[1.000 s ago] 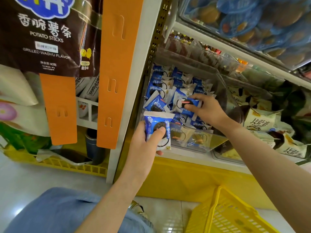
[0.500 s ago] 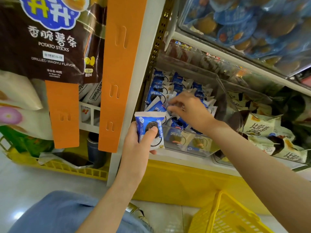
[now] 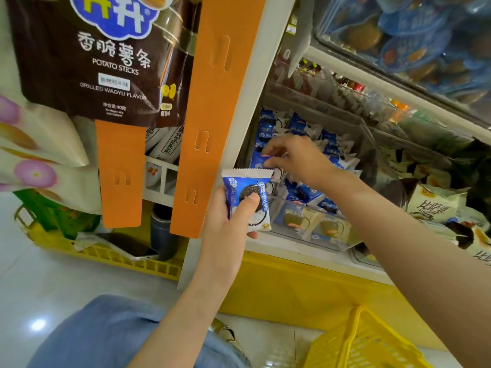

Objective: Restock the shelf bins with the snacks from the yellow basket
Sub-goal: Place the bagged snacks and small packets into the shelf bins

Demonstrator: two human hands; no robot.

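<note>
My left hand [image 3: 225,229] grips a blue cookie packet [image 3: 248,197] upright, just in front of the left end of a clear shelf bin [image 3: 305,229]. The bin holds several identical blue packets [image 3: 303,193]. My right hand [image 3: 297,158] reaches into the bin from the right. Its fingertips pinch another blue packet [image 3: 259,160] at the bin's left side. A corner of the yellow basket [image 3: 366,343] shows on the floor at the lower right; its contents are out of view.
To the right, a neighbouring bin [image 3: 435,205] holds cream and brown packets. An upper bin [image 3: 414,41] holds blue-wrapped snacks. Orange hanging strips [image 3: 212,115] and a potato sticks bag [image 3: 106,62] hang at the left. A yellow crate [image 3: 111,256] stands on the floor.
My right hand has carried its packet from the middle of the bin to the bin's left side. My left hand has kept its packet, nearly still.
</note>
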